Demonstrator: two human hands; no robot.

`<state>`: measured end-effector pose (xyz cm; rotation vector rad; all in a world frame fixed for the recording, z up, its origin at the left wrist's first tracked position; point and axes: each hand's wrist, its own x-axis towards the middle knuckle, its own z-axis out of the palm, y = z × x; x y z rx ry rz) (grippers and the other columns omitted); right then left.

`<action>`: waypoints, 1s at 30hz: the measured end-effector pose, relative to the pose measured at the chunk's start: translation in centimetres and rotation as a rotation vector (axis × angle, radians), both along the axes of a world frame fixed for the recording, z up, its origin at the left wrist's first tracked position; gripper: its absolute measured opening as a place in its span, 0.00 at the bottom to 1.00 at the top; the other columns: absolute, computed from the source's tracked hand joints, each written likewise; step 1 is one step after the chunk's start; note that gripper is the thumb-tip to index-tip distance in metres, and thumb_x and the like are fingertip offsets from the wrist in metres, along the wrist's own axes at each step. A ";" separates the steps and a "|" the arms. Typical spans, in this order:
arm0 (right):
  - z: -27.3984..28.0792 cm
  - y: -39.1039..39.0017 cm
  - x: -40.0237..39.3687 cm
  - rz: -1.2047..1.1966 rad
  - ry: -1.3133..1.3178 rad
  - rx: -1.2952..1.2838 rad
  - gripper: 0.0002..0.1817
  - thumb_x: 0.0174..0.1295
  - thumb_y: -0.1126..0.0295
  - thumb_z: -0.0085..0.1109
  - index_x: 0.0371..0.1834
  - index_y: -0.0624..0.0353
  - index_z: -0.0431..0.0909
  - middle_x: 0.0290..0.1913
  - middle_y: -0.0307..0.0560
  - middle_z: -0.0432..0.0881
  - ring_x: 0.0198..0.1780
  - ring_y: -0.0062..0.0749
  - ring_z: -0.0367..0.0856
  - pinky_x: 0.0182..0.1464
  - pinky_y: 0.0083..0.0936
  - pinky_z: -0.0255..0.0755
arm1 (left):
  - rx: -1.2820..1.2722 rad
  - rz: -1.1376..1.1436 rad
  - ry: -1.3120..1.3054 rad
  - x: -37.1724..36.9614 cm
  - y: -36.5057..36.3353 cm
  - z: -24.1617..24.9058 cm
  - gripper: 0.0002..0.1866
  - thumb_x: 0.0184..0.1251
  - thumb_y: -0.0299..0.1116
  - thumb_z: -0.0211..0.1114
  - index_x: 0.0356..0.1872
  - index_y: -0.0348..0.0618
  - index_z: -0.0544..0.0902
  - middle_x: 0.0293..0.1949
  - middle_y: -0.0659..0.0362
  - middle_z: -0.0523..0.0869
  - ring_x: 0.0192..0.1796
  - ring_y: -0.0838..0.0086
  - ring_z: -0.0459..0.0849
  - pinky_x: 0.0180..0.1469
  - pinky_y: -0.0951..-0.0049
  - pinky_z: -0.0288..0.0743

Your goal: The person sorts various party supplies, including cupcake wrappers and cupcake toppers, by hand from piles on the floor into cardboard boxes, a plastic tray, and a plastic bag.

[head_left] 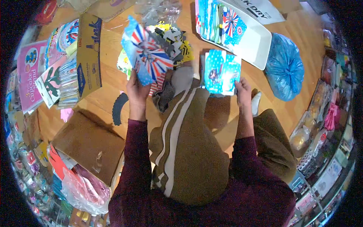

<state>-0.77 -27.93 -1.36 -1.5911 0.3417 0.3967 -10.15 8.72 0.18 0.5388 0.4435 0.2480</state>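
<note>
My left hand (138, 90) grips a flat printed card piece (146, 55) with a red, white and blue sunburst and a pale blue starry edge, raised over the floor and tilted. My right hand (244, 91) pinches the lower right edge of a turquoise starred card piece (222, 73) with a cartoon figure on it. Glare whitens part of that card's face. Just behind it, a white tray (261, 47) holds a row of similar printed cards (223, 22). Black, grey and yellow cut-paper pieces (177, 43) lie beyond my left hand, partly covered by the sunburst card.
A tied blue plastic bag (285, 66) stands right of the tray. At the left is an open cardboard box (90, 56) packed with wrapped party goods. A brown box (89, 143) sits nearer, beside plastic-wrapped red items (81, 185). Crowded shelves (321, 113) line the right edge.
</note>
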 end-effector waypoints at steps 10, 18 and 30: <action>-6.5 -1.1 0.0 0.190 -0.105 -0.636 0.10 0.51 0.70 0.58 0.34 0.64 0.74 0.22 0.47 0.75 0.23 0.34 0.72 0.28 0.26 0.66 | -0.216 -0.044 0.099 1.2 -1.1 -1.4 0.20 0.66 0.37 0.45 0.56 0.40 0.64 0.54 0.55 0.72 0.55 0.66 0.70 0.57 0.63 0.62; 2.2 4.6 3.1 0.066 -0.464 -0.764 0.13 0.47 0.78 0.57 0.38 0.66 0.73 0.33 0.54 0.75 0.36 0.41 0.75 0.37 0.28 0.70 | 0.147 -0.246 0.269 3.6 -3.7 2.6 0.17 0.64 0.30 0.50 0.53 0.34 0.66 0.47 0.56 0.76 0.46 0.76 0.76 0.48 0.76 0.70; 7.9 10.9 8.0 0.714 -1.222 -0.600 0.14 0.43 0.78 0.48 0.34 0.59 0.77 0.41 0.44 0.77 0.45 0.39 0.73 0.47 0.30 0.65 | 0.128 -0.433 0.122 4.8 -6.0 4.5 0.24 0.60 0.38 0.55 0.53 0.31 0.66 0.43 0.55 0.78 0.40 0.76 0.79 0.42 0.76 0.74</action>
